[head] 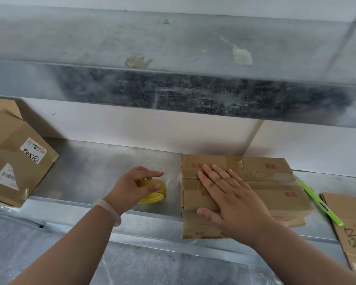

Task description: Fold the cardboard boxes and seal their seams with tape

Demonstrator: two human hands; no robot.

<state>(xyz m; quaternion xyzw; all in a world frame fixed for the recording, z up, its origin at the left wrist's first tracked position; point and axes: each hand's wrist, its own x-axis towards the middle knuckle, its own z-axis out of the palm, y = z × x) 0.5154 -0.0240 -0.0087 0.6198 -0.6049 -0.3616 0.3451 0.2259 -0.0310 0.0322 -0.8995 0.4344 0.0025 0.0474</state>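
Note:
A folded brown cardboard box (275, 188) with red print lies on the metal shelf (95, 167), its top flaps closed along a middle seam. My right hand (224, 194) presses flat on the box's left part, fingers straight and spread over the seam. Left of the box stands a yellow roll of tape (154, 192) on the shelf. My left hand (134, 186) grips the roll from above, thumb and fingers curled round it. A thin clear strip of tape seems to stretch from the roll toward the box's left edge.
A larger taped cardboard box (14, 157) with white labels sits at the left end of the shelf. A green utility knife (319, 202) lies right of the folded box, beside flat cardboard (351, 229) with handwriting. An upper metal shelf (173, 79) overhangs the work area.

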